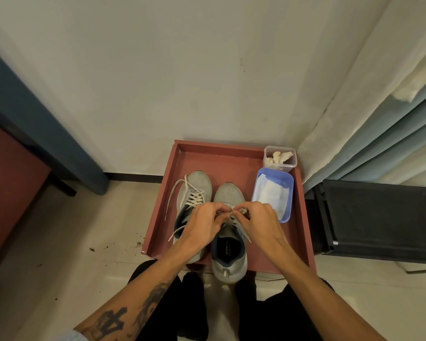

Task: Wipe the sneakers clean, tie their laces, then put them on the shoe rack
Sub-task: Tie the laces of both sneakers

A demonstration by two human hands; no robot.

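Note:
Two grey sneakers stand side by side, toes away from me, on a reddish-brown tray (221,156). The left sneaker (194,185) has loose white laces trailing over its side. Over the tongue of the right sneaker (228,257), my left hand (204,225) and my right hand (258,220) each pinch a white lace, fingertips nearly meeting. The knot area is partly hidden by my fingers.
A blue tub (287,193) holding white wipes sits at the tray's right side, with a clear container (279,156) of crumpled tissue behind it. A black fabric shoe rack (379,217) stands to the right, under curtains. Dirt crumbs lie on the floor at left.

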